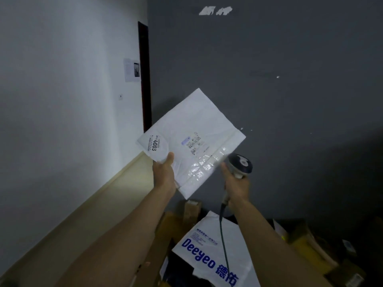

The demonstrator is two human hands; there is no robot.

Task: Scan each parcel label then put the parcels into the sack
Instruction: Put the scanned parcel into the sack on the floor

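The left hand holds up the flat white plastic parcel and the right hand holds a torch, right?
Not a torch. In the head view the right hand grips a grey-and-white corded barcode scanner; the left hand does hold up the flat white plastic parcel.

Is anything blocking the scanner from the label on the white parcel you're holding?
Nothing visible does. The label on the white parcel lies uncovered; the left hand grips an edge clear of it, and the scanner in the right hand sits beside the parcel's taped edge.
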